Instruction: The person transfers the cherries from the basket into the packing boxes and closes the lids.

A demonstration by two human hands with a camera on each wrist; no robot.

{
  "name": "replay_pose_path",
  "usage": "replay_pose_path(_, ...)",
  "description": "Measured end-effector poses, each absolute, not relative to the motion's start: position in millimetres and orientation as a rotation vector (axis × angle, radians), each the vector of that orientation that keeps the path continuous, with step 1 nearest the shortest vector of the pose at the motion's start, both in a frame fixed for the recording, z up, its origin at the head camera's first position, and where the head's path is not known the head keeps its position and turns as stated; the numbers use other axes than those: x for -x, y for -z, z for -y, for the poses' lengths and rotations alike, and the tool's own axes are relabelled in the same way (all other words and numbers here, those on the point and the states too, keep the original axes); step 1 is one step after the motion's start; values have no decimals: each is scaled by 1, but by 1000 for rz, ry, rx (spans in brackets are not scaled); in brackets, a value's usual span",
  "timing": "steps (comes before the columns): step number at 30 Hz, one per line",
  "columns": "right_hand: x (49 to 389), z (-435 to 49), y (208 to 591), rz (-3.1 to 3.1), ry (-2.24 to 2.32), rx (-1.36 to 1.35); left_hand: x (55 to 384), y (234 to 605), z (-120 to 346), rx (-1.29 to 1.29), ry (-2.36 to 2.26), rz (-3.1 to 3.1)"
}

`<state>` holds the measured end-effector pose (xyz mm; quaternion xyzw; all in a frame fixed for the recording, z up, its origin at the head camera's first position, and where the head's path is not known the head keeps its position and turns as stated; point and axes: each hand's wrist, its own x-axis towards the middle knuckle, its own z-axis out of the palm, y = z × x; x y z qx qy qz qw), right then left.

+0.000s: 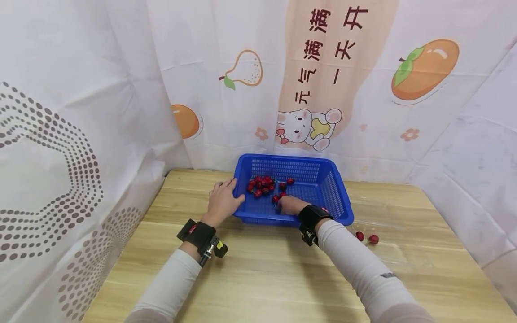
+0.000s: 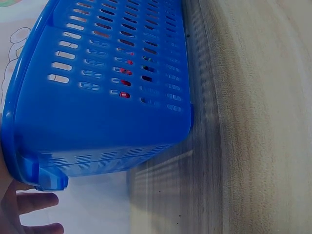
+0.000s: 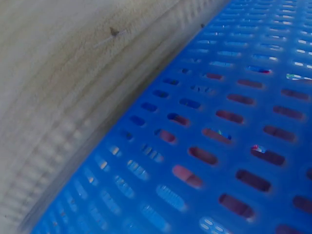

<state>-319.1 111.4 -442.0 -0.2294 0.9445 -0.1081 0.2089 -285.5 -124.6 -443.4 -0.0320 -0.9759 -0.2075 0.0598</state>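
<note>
A blue plastic basket (image 1: 343,197) with slotted walls stands on the table, a group of red cherries (image 1: 265,181) in its left half. My left hand (image 1: 223,201) grips the basket's left rim, thumb over the edge and fingers down outside it. Those fingers (image 2: 39,201) show beyond the corner in the left wrist view. Inside the basket, my right hand (image 1: 291,205) reaches down, fingertips right at two cherries (image 1: 275,198). In the right wrist view, the slotted wall (image 3: 204,156) covers most of that hand; I cannot tell whether its fingers pinch a cherry.
Right of the basket lie two more cherries (image 1: 373,239), at a clear plastic tray (image 1: 389,253) on the wood-patterned table (image 1: 258,273). A printed curtain (image 1: 242,112) hangs close behind the basket, and white sheeting (image 1: 121,112) closes off both sides.
</note>
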Motion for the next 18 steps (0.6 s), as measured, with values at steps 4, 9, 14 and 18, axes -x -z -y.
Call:
replay_pose_path(4, 322, -112, 449, -2704, 227, 627, 285, 444, 125, 99, 637, 2950)
replay_pose_path(9, 319, -112, 449, -2766, 123, 605, 285, 442, 125, 90, 636, 2950)
replay_pose_path(14, 318, -113, 447, -2770, 54, 627, 285, 443, 125, 92, 641, 2948)
replay_pose_path(18, 319, -113, 450, -2768, 25, 669, 285, 443, 125, 84, 644, 2953)
